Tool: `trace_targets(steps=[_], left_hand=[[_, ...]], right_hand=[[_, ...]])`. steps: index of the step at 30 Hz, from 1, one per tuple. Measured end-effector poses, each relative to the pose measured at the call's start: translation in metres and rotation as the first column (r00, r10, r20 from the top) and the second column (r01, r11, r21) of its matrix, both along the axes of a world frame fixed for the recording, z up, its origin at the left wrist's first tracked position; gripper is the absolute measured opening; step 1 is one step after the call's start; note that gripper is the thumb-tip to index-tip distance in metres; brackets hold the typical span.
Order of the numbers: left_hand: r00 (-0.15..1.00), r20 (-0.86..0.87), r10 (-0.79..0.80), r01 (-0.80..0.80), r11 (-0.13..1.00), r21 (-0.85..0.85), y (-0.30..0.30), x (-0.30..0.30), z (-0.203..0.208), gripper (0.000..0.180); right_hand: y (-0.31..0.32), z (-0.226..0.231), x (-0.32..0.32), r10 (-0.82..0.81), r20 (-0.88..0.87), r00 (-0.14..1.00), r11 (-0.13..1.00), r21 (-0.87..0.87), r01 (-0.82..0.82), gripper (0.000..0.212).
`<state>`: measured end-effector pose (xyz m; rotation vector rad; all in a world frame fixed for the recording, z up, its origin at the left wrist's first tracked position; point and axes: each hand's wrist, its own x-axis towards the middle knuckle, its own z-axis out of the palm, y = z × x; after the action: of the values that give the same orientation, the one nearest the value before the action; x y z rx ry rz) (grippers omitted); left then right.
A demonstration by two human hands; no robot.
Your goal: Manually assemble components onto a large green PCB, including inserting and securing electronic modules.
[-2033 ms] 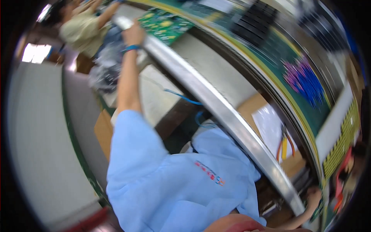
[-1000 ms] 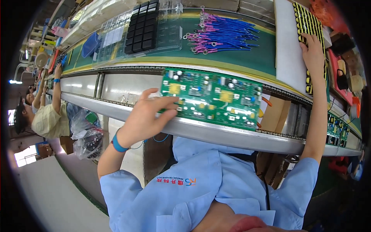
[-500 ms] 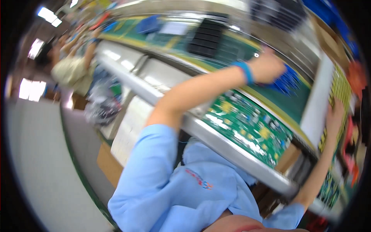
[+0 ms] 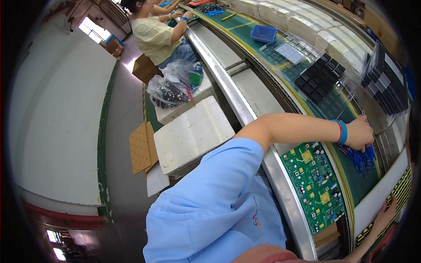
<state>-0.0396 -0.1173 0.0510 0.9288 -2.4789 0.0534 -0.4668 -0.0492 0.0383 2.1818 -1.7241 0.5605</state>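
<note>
- Pale-blue shirt (image 4: 206,193): nearest the camera; its sleeve and the bare left forearm cross above the metal rail (image 4: 250,111), hiding the board's far end.
- Green circuit board (image 4: 313,188): lies component side up, between the rail and the chain track, apparently so that its long edges are borne while its middle spans the gap.
- Right hand (image 4: 385,215): rests on black-and-yellow parts (image 4: 404,186) in rows, fingers slightly bent; whether they grip one cannot be made out. White foam sheet (image 4: 372,215) lies just beside, probably as padding.
- Left hand (image 4: 359,133): blue-banded at the wrist, curled narrow over the terminal ends of blue wires (image 4: 364,162); its fingertips are hidden, so any hold is unclear. The wires lie roughly parallel, presumably for easy picking.
- Clear trays (image 4: 291,46): on the green bench beyond, with black blocks (image 4: 319,81) in ordered rows; dark stacked trays (image 4: 386,85) stand behind the left hand, bounding that side.
- White foam box (image 4: 193,136): left of the rail, with a plastic bag (image 4: 173,87) beyond.
- Blue bin (image 4: 264,33): farther along the bench.
- Co-worker (image 4: 153,33): farthest, seated at the same rail.
</note>
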Motion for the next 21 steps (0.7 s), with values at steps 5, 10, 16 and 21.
trace_targets(steps=[5,10,16,21], left_hand=[[0.996,-0.078,0.039,-0.034,0.997,0.07,-0.005,0.005,0.008,0.021],[0.984,-0.165,0.07,-0.055,0.994,0.09,-0.006,0.003,0.009,0.014],[0.964,-0.263,0.041,-0.029,0.998,0.05,-0.001,-0.003,0.011,0.012],[0.885,-0.459,-0.075,0.117,0.991,0.064,0.003,-0.004,0.02,0.016]], right_hand=[[0.003,0.007,0.02,-0.097,-0.04,0.994,0.993,0.06,0.1,0.045],[0.011,0.014,0.035,-0.164,-0.147,0.975,0.985,0.027,0.17,0.043],[0.013,0.009,0.024,-0.087,-0.014,0.996,0.986,-0.145,0.084,0.038],[0.0,-0.007,-0.03,-0.077,0.407,0.91,0.995,-0.024,0.095,0.035]])
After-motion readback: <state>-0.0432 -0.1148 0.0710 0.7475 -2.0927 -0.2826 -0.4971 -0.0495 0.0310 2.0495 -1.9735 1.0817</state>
